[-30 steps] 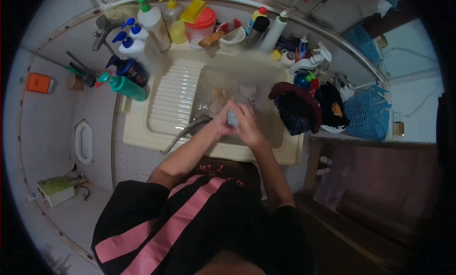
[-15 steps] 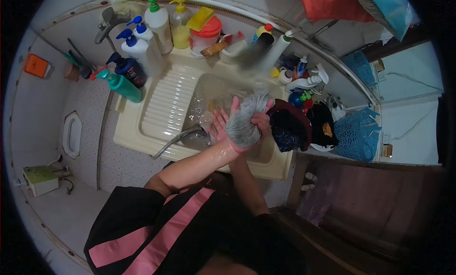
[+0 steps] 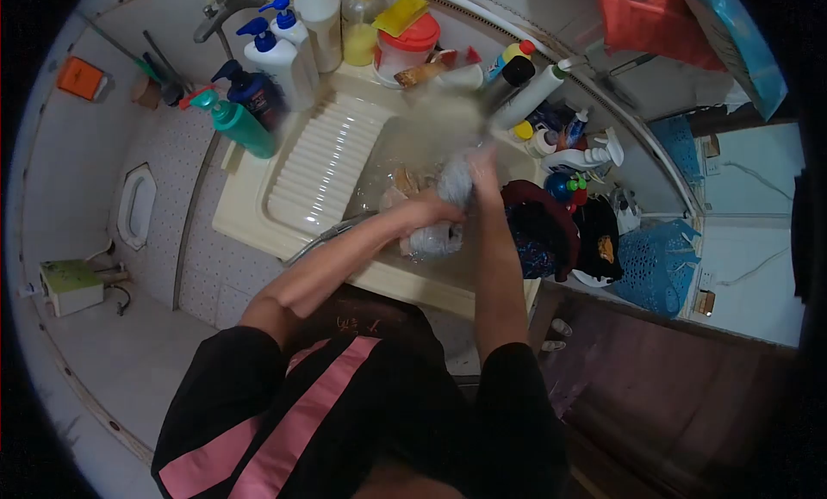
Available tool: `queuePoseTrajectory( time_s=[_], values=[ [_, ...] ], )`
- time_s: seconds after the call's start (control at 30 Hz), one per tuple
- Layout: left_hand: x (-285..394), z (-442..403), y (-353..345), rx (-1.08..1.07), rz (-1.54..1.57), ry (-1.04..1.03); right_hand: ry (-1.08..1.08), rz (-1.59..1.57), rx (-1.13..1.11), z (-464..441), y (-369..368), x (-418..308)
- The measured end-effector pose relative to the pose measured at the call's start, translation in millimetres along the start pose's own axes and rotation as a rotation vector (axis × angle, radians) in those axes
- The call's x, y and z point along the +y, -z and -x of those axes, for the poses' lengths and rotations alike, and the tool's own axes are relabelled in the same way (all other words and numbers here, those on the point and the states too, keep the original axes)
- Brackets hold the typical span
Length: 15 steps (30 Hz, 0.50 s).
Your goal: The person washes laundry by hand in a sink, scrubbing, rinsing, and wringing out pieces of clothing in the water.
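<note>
Cream washboard sink (image 3: 239, 208) first: the wet grey cloth (image 3: 454, 182) is over its basin. Was bunched up on one hand, now it's lower and gripped at two spots, so both hands control it. Long axis slants from far right to near left. Left hand (image 3: 433, 208) clutches its middle, right hand (image 3: 484, 165) the far end.
</note>
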<state>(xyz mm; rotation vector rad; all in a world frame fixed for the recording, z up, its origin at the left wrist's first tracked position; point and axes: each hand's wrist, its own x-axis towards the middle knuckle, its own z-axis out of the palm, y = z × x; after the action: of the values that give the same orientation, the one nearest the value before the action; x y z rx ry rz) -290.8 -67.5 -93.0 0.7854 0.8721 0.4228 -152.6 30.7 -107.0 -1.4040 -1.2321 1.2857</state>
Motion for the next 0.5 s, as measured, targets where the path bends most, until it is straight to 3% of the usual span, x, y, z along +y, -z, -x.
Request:
queuePoseTrajectory(
  time_s=[0.07,0.13,0.17,0.2,0.23,0.27,0.3,0.33,0.37,0.4,0.43,0.47,0.5],
  values=[
    [-17.8,-35.0,5.3,0.224,-0.753,-0.131,0.139,0.613,0.009,-4.9,-0.9,13.5],
    [-36.0,-52.2,9.2,0.306,-0.960,-0.204,0.480,1.206,-0.147,-35.6,11.2,91.1],
    [-37.5,-53.8,9.2,0.287,-0.959,-0.257,0.473,1.211,-0.136,-37.2,12.3,87.6],
    [-34.0,-49.2,8.4,0.220,-0.873,-0.332,0.295,1.266,-0.274,-34.4,10.1,80.4],
    [-25.7,-36.1,10.9,0.068,-0.628,-0.381,0.103,1.303,-0.407,-28.9,12.5,71.9],
    [-14.1,-17.8,7.6,-0.078,-0.367,-0.356,0.079,1.296,-0.389,-21.8,18.0,58.3],
    [16.1,11.5,2.5,-0.170,-0.104,-0.059,0.090,1.145,-0.514,-14.0,20.7,40.2],
    [4.0,10.2,10.0,-0.180,-0.108,-0.047,0.109,0.988,-0.635,-7.8,21.8,24.2],
    [-12.5,4.6,20.0,-0.343,0.332,0.069,0.105,0.983,-0.627,-3.6,24.9,10.1],
    [-20.6,1.2,24.6,-0.495,0.775,0.184,-0.050,0.532,-0.758,-0.3,30.9,-3.2],
    [-20.8,3.6,18.7,-0.599,0.976,0.064,-0.113,0.302,-0.809,3.2,36.0,-6.5],
    [-20.3,4.2,11.7,-0.601,0.973,0.064,-0.191,0.074,-0.857,6.7,41.3,-9.3],
    [-19.2,3.8,4.0,-0.759,1.152,-0.036,-0.209,-0.358,-0.836,14.3,44.8,-5.9]
  ],
)
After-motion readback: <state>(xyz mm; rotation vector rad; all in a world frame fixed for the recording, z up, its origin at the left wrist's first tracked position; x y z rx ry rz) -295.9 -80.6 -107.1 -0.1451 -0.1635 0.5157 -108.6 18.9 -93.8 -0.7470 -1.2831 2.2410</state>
